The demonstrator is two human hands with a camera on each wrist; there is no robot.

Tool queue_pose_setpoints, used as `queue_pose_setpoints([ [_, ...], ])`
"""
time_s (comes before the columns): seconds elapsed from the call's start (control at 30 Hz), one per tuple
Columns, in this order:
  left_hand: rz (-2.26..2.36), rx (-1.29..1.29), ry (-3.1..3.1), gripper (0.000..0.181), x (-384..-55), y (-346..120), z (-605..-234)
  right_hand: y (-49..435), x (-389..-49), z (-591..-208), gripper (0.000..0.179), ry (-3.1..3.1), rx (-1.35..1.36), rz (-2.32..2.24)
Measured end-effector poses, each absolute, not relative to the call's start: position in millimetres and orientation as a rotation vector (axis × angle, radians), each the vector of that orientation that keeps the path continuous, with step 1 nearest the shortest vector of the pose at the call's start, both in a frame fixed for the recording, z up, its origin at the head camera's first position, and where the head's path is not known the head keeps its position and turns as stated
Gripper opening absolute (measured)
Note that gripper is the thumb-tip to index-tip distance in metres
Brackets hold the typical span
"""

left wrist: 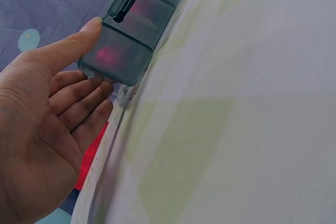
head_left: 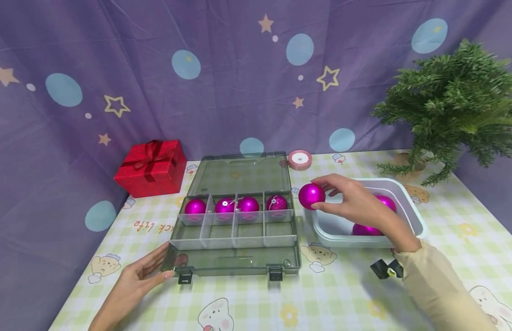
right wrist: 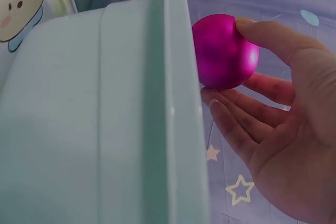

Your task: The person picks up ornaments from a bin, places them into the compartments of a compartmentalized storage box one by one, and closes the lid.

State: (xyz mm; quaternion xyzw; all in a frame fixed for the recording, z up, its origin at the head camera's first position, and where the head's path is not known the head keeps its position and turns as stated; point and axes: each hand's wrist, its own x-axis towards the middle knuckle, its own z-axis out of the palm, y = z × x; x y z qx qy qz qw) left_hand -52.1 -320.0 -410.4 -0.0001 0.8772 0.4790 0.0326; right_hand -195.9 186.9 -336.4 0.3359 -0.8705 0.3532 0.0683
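My right hand [head_left: 353, 200] holds a shiny magenta Christmas bauble [head_left: 311, 196] between thumb and fingertips, over the left rim of a pale blue plastic tub [head_left: 367, 241]. Inside the tub lie more magenta baubles [head_left: 385, 202], partly hidden by my wrist. To the left, a clear grey compartment box [head_left: 235, 260] lies with its lid [head_left: 243, 174] tipped back. Its back row carries smooth baubles [head_left: 195, 209] and a glittery one [head_left: 276, 202] at the right end. My left hand [head_left: 135, 276] holds the box's front left corner, thumb on the front edge and fingers along the side.
A red gift box [head_left: 151, 172] with a dark bow stands at the back left. Behind the lid's right corner is a pink ribbon roll [head_left: 300, 159]. An artificial fir tree [head_left: 450, 101] overhangs the back right. Black latches [head_left: 275, 273] project from the box's front.
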Motion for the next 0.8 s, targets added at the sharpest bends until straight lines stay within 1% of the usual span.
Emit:
queue_pose_setpoints([
  [0.27, 1.497, 0.019, 2.693, 0.074, -53.0, -321.0, -411.6, 175.6, -194.3, -333.8, 0.049, -2.615, 1.049, 1.116],
  [0.53, 1.493, 0.029, 2.696, 0.074, -52.6, -321.0, -410.8, 159.4, -194.6, -340.2, 0.047, -2.618, 1.109, 1.179],
  [0.8, 1.492, 0.023, 2.704, 0.074, -52.8, -321.2, -412.3, 144.8, -194.2, -343.4, 0.052, -2.661, 1.133, 1.223],
])
